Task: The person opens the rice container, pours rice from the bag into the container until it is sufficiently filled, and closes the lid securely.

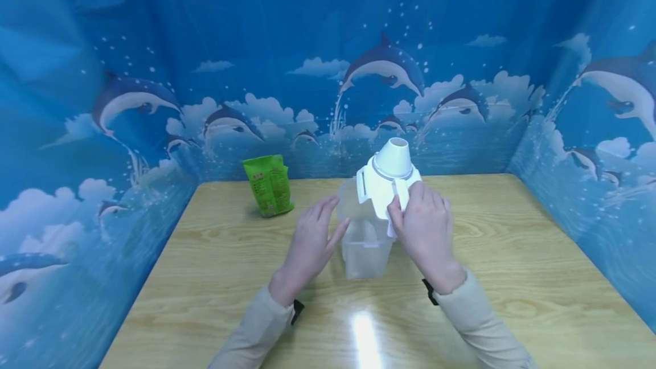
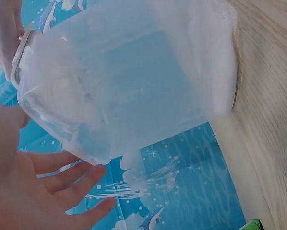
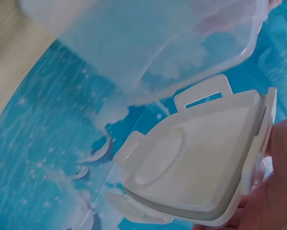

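Above the right side of a translucent plastic container (image 1: 366,258), my right hand (image 1: 426,229) grips a white lid (image 1: 376,192) by its edge. A cone-shaped cap (image 1: 394,158) rises from the lid's top. The right wrist view shows the lid's underside (image 3: 196,158), with latch flaps along its edges. It hangs tilted beside the container's open rim. My left hand (image 1: 310,241) is at the container's left side, thumb and fingers spread, fingertips right at the upper wall. In the left wrist view the container (image 2: 148,86) stands upright on the table, whitish near its base.
A green printed bag (image 1: 270,185) stands behind and to the left on the wooden table (image 1: 215,289). Blue curtains (image 1: 307,27) with dolphins and clouds enclose the back and sides. Dark straps (image 1: 429,292) show at both wrists.
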Available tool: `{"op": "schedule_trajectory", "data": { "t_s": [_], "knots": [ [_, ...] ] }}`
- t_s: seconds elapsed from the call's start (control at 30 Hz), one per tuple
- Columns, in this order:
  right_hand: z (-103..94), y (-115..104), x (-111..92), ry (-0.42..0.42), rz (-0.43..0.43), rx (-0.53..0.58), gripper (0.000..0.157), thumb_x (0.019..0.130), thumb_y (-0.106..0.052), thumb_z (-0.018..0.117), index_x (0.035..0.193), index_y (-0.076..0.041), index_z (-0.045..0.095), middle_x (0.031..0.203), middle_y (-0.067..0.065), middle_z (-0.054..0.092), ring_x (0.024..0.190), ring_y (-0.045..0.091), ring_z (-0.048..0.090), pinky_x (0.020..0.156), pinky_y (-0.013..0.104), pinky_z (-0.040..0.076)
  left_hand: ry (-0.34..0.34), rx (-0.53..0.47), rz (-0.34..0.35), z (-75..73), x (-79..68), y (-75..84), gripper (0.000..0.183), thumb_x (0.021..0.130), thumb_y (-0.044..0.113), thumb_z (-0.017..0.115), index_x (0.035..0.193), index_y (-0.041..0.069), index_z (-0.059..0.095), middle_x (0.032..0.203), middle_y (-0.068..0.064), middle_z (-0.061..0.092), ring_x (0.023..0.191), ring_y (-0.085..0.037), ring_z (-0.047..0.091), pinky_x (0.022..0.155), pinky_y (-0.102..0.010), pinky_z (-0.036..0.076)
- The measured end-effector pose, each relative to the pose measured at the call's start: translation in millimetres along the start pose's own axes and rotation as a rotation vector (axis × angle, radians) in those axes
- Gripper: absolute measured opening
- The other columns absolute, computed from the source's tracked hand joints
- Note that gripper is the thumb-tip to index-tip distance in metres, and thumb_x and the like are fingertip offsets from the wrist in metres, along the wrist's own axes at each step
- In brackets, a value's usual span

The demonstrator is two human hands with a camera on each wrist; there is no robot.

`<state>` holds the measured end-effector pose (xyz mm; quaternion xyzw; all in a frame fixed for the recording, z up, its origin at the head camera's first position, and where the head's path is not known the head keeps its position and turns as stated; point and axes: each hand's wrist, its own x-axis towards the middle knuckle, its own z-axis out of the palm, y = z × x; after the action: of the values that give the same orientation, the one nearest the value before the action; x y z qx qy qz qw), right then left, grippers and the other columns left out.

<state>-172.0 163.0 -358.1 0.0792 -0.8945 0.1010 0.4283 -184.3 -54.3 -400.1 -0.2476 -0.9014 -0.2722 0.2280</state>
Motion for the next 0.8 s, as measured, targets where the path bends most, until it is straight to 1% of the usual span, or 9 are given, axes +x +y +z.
{"op": "schedule_trajectory", "data": {
  "t_s": [0.07,0.13,0.27,0.4,0.5,0.63,0.8],
  "knots": [
    [-1.4,9.5,0.6,0.0,0.025,-0.003,0.034,0.092,-0.026,0.053,0.079,0.005,0.049,0.061,0.014,0.046,0.051,0.033,0.045,0.048,0.04,0.036,-0.048,0.0,-0.015,1.5,-2.0,0.7,0.06,0.105,0.042,0.052,0.147,0.0,0.047,0.151,-0.017,0.049,0.136,-0.034,0.05,0.113,-0.054,0.041],
    [-2.0,19.2,0.4,0.01,0.046,-0.008,0.034,0.093,-0.026,0.051,0.081,0.006,0.05,0.062,0.016,0.047,0.052,0.035,0.046,0.049,0.041,0.036,-0.067,-0.008,-0.019,2.9,-3.2,0.8,0.061,0.105,0.041,0.052,0.148,-0.001,0.046,0.154,-0.017,0.046,0.138,-0.035,0.048,0.114,-0.055,0.039],
    [-1.2,39.3,-2.6,0.045,0.069,-0.013,0.036,0.093,-0.027,0.048,0.083,0.007,0.05,0.063,0.018,0.048,0.053,0.039,0.047,0.051,0.045,0.035,-0.069,-0.012,-0.02,3.9,-4.4,0.7,0.058,0.105,0.036,0.054,0.149,-0.001,0.045,0.155,-0.017,0.044,0.138,-0.035,0.048,0.115,-0.055,0.038],
    [2.0,59.7,-9.4,0.068,0.074,-0.019,0.035,0.092,-0.026,0.048,0.081,0.007,0.049,0.063,0.019,0.047,0.054,0.042,0.047,0.051,0.047,0.035,-0.064,-0.003,-0.011,3.2,-4.4,1.6,0.057,0.105,0.034,0.055,0.148,-0.002,0.046,0.155,-0.018,0.044,0.136,-0.036,0.05,0.114,-0.056,0.039],
    [6.8,74.5,-18.8,0.043,0.067,-0.035,0.034,0.091,-0.025,0.049,0.077,0.006,0.046,0.062,0.018,0.044,0.054,0.04,0.045,0.05,0.045,0.033,-0.067,0.001,-0.01,2.7,-4.1,2.3,0.057,0.105,0.034,0.054,0.149,-0.001,0.045,0.155,-0.018,0.044,0.136,-0.036,0.05,0.113,-0.057,0.039],
    [16.2,90.5,-33.9,-0.033,0.053,-0.063,0.033,0.09,-0.024,0.053,0.074,0.003,0.043,0.062,0.017,0.043,0.053,0.038,0.044,0.049,0.043,0.03,-0.077,-0.003,-0.019,2.7,-3.9,2.8,0.057,0.105,0.035,0.054,0.149,-0.001,0.045,0.156,-0.017,0.043,0.137,-0.036,0.049,0.114,-0.057,0.038],
    [27.5,104.5,-50.4,-0.113,0.039,-0.085,0.033,0.089,-0.02,0.059,0.07,0.002,0.043,0.06,0.017,0.044,0.05,0.036,0.044,0.046,0.042,0.03,-0.087,-0.012,-0.023,3.7,-3.7,3.3,0.057,0.105,0.035,0.053,0.15,0.0,0.044,0.156,-0.017,0.042,0.137,-0.036,0.048,0.115,-0.057,0.037]
  ]
}}
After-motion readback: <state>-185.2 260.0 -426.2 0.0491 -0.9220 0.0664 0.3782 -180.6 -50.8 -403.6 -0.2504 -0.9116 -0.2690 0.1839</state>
